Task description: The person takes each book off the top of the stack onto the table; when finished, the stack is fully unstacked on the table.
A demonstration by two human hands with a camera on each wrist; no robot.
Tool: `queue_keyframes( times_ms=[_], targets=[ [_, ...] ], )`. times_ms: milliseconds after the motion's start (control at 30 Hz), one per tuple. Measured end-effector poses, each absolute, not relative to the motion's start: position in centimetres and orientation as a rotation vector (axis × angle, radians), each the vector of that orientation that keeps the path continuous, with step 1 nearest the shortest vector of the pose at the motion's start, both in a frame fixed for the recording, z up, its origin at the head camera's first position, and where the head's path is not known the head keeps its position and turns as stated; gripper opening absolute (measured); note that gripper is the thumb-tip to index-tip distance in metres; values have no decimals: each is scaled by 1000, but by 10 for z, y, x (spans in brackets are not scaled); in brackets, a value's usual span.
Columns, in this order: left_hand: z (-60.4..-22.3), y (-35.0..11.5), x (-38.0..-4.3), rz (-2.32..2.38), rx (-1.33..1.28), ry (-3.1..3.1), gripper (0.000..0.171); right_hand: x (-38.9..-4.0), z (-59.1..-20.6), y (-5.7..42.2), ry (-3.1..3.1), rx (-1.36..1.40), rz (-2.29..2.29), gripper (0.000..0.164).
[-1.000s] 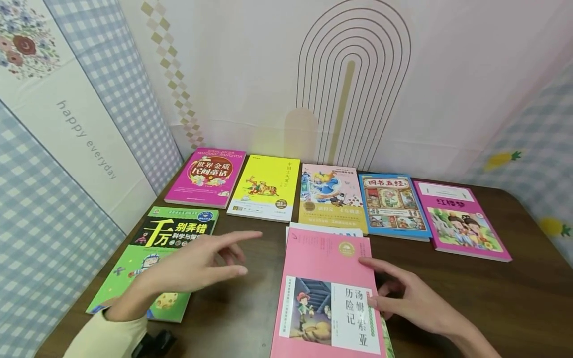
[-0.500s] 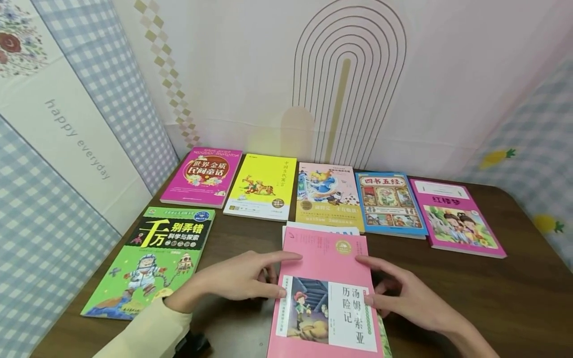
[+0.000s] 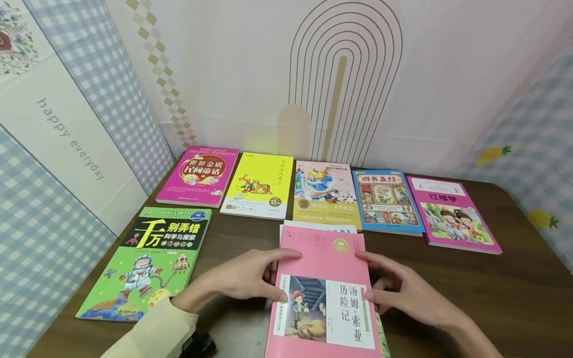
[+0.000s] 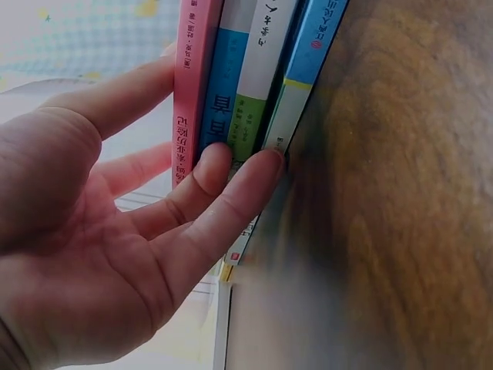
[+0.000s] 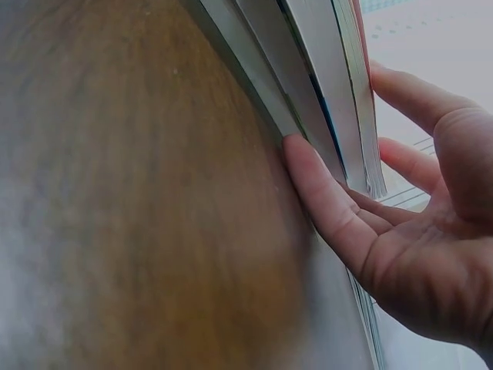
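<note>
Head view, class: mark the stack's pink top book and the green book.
Pink top book [image 3: 321,292]: head view, middle of its front cover.
Green book [image 3: 143,269]: head view, front cover below its title.

Free lane between green book [image 3: 143,266] and pink-topped stack [image 3: 320,258], yellow book [image 3: 259,186] at far end; fingers [image 3: 286,254] block stack's sides.

On my head view, I observe a long sleeve [image 3: 149,333] of pale cream colour on the person's left arm; the cloth looks plain, with soft folds, and it finishes before the wrist. Beside its cuff I notice a small black object [image 3: 197,344] (its exact shape I cannot tell from here). The left hand [image 3: 250,277] is bare; the right hand [image 3: 400,292] and visible right forearm [image 3: 465,330] are also bare.
</note>
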State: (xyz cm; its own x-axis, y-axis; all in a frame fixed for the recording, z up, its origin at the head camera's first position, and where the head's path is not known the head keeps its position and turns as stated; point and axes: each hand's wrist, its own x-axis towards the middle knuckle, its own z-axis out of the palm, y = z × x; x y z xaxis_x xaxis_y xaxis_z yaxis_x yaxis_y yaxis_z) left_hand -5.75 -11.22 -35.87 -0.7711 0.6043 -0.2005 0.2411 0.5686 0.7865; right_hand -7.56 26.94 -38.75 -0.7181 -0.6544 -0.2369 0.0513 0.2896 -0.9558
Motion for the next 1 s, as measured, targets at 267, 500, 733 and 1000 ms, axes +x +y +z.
queue_keyframes(
  times_ms=[267,500,733,1000],
  targets=[
    [-358,-110,-60,1073,682,2371,77,-79,-388,274,1878,-568,-1521,68],
    [-358,-108,-63,1089,685,2367,79,-80,-387,277,1923,-552,-1497,68],
    [-360,-100,-65,1086,692,2357,81,-82,-387,284,1958,-482,-1480,68],
    [-363,-91,-68,1079,716,2371,79,-85,-386,294,1977,-468,-1456,67]
  ],
)
